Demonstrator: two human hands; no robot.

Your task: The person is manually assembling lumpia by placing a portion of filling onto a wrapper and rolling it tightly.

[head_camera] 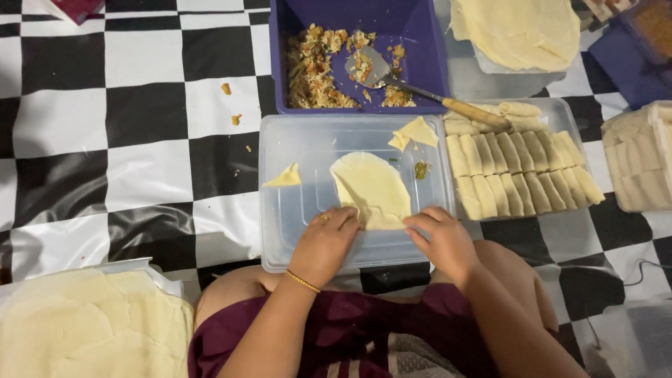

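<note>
Pale dough wrapper [371,187], thin and soft, lies partly folded on an upturned clear plastic lid [294,231], near the lid's front edge. Left hand [323,245] and right hand [444,239] both have fingers curled down, pinching the wrapper's near edge from either side. Open lid surface remains to the left and behind; small triangular dough scraps [285,176] sit there, apart from the wrapper. Just right, touching the lid's edge, a clear tray [560,217] holds smooth rolled pieces [521,175] in tight rows. Behind, a purple tub [420,49] contains crumbly chopped filling [315,70] and a metal spoon [381,73] with wooden handle. Stacked round wrappers [84,329] lie front left on checkered flooring [140,112].
</note>
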